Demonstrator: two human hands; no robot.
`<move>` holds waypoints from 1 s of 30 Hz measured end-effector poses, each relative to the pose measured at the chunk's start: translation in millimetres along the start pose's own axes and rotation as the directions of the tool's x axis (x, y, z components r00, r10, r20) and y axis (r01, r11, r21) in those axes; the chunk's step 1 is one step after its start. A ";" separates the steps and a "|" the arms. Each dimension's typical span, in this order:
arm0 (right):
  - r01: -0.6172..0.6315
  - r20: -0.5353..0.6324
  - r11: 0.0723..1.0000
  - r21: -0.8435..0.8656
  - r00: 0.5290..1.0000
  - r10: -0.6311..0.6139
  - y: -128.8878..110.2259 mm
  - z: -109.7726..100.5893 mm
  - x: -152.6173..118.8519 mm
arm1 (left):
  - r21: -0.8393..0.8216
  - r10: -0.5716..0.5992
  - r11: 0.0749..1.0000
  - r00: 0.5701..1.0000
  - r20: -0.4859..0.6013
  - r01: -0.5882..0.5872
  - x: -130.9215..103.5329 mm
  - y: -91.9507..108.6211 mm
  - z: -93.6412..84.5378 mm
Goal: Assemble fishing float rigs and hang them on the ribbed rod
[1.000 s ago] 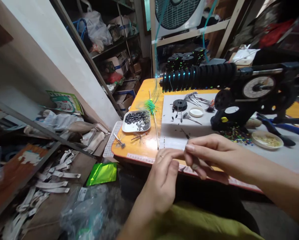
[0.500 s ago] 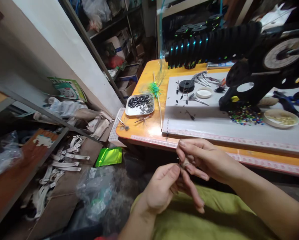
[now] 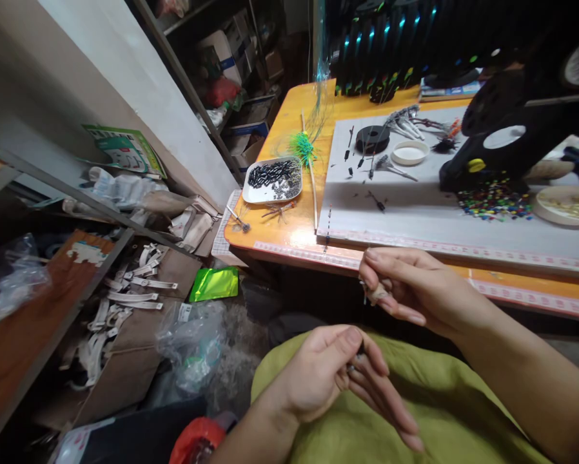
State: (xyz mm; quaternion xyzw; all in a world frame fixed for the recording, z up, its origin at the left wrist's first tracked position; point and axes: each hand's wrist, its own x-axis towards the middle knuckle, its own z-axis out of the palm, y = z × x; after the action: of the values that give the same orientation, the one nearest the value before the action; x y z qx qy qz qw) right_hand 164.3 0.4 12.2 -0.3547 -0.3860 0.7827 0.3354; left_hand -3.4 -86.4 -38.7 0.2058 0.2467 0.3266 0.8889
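Note:
My left hand (image 3: 338, 367) is low over the olive-green cloth on my lap. Its thumb presses on the index finger while the other fingers stretch out, and a small dark bit shows at the pinch, too small to name. Higher and to the right, my right hand (image 3: 415, 287) is just off the table's front edge, thumb and index finger pinched together. Something tiny with a pale and reddish end pokes out below that pinch. A beige wrap (image 3: 377, 295) appears to sit around one right finger. The hands are apart; a faint thread may run between them.
A white tray (image 3: 251, 193) of black beads or small weights stands on the orange table (image 3: 280, 229). Beside it lies a stick (image 3: 313, 187) with green strands. The white board (image 3: 405, 212) bears a black spool (image 3: 372, 138), colourful beads (image 3: 492, 196) and shallow dishes. A spool rack stands behind.
My hands have come apart: the right has shifted right and slightly up, the left has dropped a little. The view has tilted down, so a red bag shows at the bottom.

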 end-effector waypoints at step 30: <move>0.304 0.244 0.687 -0.660 0.952 -0.186 -33.6 -1.2 -10.5 | 0.411 0.384 0.842 0.923 0.001 -0.351 33.6 50.2 22.1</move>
State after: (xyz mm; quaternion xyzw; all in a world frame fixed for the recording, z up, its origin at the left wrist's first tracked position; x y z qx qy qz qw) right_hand 179.2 8.5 43.1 -0.3360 -0.7184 0.5558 0.2493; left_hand 7.6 -32.8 -5.0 0.4143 0.3007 0.4411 0.7371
